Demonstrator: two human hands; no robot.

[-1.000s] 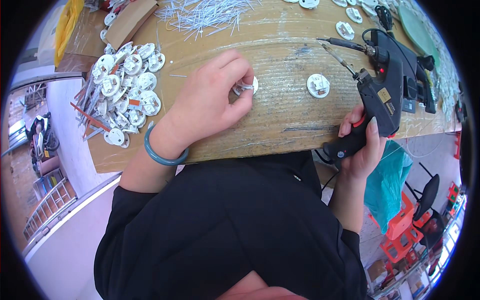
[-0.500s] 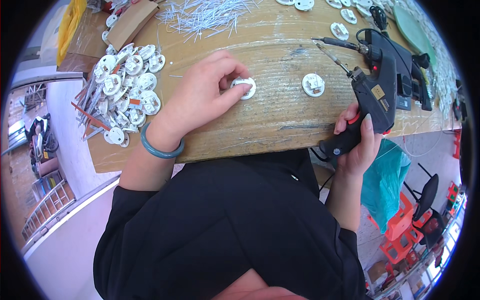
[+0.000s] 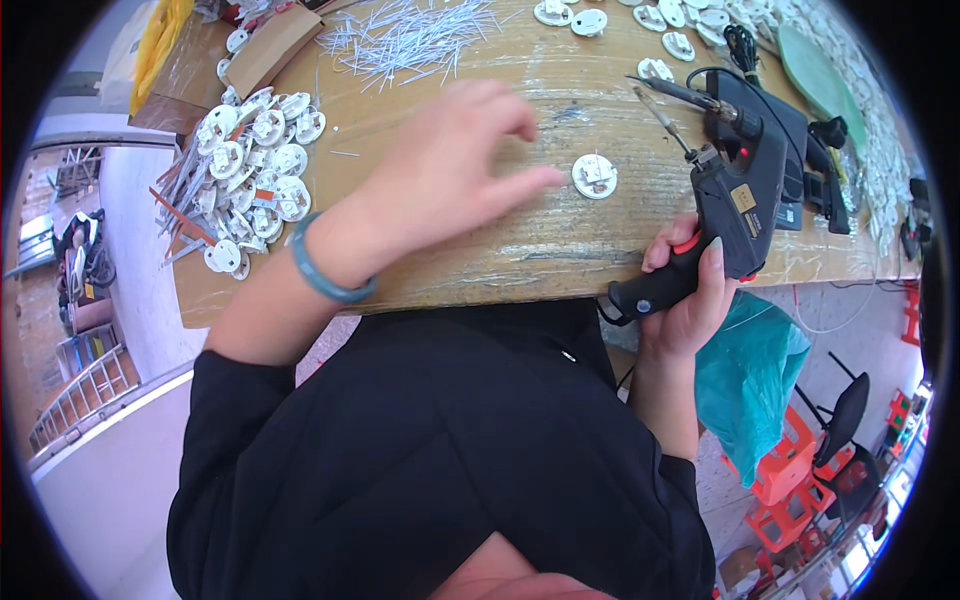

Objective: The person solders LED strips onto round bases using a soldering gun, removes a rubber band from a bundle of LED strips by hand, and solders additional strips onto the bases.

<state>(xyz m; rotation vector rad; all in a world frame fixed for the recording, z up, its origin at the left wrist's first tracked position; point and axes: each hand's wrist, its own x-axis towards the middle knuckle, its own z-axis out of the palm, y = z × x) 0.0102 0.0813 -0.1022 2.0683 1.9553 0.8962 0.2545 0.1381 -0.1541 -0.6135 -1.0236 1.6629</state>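
Observation:
My right hand (image 3: 690,283) grips a black soldering gun (image 3: 735,205) by its handle, its thin metal tips pointing up and to the left over the table. A finger lies by the red trigger. My left hand (image 3: 455,165), slightly blurred, is over the table with thumb and forefinger apart and nothing between them. Just right of its thumb tip lies a round white disc (image 3: 595,177) with a small raised fitting on top. The thumb is close to the disc; I cannot tell whether they touch.
Left, a heap of similar white discs (image 3: 245,180) with wires and strips. Thin white sticks (image 3: 400,42) lie at the back, beside a cardboard box (image 3: 180,75). Back right are more discs (image 3: 678,45), a black soldering station (image 3: 775,115) and a pale green tray (image 3: 815,70).
My left hand has opened and moved right from the disc it was touching, which no longer shows, toward the other disc. The soldering gun stays in my right hand. The whole view has shifted slightly.

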